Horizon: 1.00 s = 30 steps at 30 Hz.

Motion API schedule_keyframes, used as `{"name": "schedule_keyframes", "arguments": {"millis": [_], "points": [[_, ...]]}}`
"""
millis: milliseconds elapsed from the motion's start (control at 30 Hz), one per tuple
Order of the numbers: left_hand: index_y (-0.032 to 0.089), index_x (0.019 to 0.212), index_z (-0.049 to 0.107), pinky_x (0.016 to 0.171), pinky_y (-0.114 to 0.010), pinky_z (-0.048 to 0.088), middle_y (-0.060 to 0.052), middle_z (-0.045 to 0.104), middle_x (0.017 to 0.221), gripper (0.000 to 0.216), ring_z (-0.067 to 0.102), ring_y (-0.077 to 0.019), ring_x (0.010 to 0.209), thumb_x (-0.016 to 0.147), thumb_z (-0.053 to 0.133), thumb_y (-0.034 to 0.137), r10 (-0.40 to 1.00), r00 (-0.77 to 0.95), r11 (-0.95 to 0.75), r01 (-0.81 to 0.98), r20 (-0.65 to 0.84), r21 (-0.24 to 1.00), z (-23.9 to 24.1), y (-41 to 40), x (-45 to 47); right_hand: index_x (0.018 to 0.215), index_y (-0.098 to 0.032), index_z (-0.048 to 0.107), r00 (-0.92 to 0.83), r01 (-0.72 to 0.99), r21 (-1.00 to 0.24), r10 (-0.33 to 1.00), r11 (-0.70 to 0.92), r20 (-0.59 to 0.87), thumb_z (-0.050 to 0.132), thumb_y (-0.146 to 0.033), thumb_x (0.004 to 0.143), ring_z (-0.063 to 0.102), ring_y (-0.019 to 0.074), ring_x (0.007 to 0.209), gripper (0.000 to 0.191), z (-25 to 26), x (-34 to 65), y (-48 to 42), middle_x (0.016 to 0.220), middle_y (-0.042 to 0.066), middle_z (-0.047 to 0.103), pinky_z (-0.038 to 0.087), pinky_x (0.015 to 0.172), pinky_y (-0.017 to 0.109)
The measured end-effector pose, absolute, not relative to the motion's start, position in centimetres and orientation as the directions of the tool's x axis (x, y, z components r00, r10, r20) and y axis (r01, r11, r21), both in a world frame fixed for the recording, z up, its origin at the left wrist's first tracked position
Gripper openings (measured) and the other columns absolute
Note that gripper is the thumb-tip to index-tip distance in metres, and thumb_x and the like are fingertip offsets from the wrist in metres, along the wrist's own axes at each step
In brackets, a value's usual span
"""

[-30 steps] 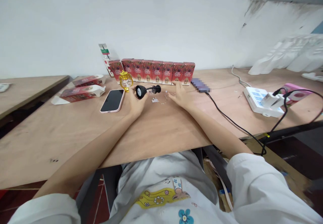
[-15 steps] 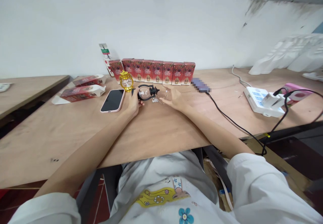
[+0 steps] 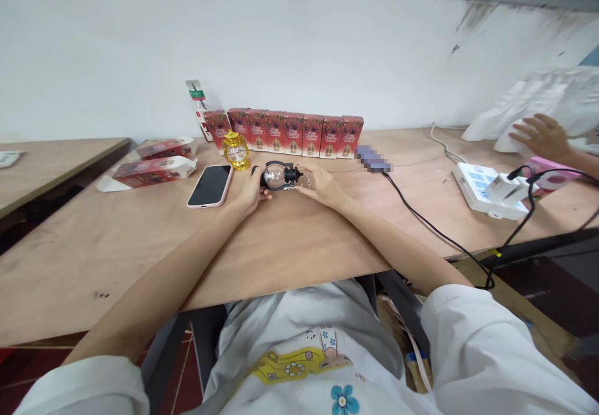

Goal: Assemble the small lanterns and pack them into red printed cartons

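A small black toy lantern point(image 3: 279, 175) with a clear globe lies on its side on the wooden table point(image 3: 290, 240). My left hand point(image 3: 251, 191) grips its base end. My right hand point(image 3: 322, 185) pinches its top end, beside a few tiny silver parts on the table that I cannot make out. A gold toy lantern point(image 3: 235, 150) stands upright just behind and to the left. A pink-cased phone point(image 3: 210, 186) lies face up left of my left hand.
A row of red boxes point(image 3: 290, 134) lines the wall, with two more lying flat point(image 3: 154, 168) at the left. A black cable point(image 3: 421, 218) runs to the right edge. A white power strip point(image 3: 482, 189) with a charger sits right. Another person's hand point(image 3: 540, 135) rests on white bags.
My left hand turned the black lantern and drew it nearer. My right hand came in from the table to take its top end. Another person's hand appeared at the far right.
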<state>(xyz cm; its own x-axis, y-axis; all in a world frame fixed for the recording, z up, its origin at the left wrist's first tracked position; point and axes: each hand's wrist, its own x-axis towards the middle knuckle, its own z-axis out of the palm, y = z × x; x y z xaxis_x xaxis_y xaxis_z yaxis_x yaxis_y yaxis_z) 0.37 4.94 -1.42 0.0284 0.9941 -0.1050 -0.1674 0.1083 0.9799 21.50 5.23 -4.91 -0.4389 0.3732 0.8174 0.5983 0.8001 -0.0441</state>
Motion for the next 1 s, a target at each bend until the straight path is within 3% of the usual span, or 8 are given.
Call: {"name": "schedule_keyframes", "arguments": {"millis": [400,733,1000], "points": [[0.02,0.077,0.048,0.031,-0.017,0.025,0.006,0.046,0.049,0.026,0.029,-0.0045,0.028,0.081,0.054,0.045,0.985,0.034,0.17,-0.19,-0.167,0.967,-0.95,5.13,0.31,0.133,-0.017,0.044,-0.463,0.591,-0.107,0.445,0.799,0.767,0.053,-0.046,0.092,0.057,0.0258,0.125,0.051,-4.4,21.69,4.87,0.129,0.016,0.061,0.048,0.107,0.048],[0.02,0.076,0.049,0.03,-0.017,0.026,0.006,0.045,0.048,0.022,0.03,-0.0051,0.028,0.082,0.053,0.04,0.985,0.004,0.169,-0.152,-0.17,0.974,-0.71,4.83,0.54,0.133,-0.015,0.045,-0.52,0.515,-0.092,0.396,0.852,0.757,0.056,-0.046,0.09,0.06,0.0241,0.121,0.054,-4.41,21.94,5.06,0.127,0.016,0.062,0.053,0.102,0.042],[0.019,0.07,0.045,0.029,-0.016,0.024,0.006,0.046,0.046,0.023,0.027,-0.0041,0.027,0.08,0.051,0.039,0.986,0.101,0.148,-0.204,-0.13,0.968,-0.83,4.94,0.45,0.136,-0.016,0.046,-0.527,0.545,-0.07,0.406,0.835,0.746,0.055,-0.04,0.091,0.056,0.0245,0.125,0.052,-3.93,21.64,4.83,0.131,0.014,0.06,0.048,0.108,0.046]]}}
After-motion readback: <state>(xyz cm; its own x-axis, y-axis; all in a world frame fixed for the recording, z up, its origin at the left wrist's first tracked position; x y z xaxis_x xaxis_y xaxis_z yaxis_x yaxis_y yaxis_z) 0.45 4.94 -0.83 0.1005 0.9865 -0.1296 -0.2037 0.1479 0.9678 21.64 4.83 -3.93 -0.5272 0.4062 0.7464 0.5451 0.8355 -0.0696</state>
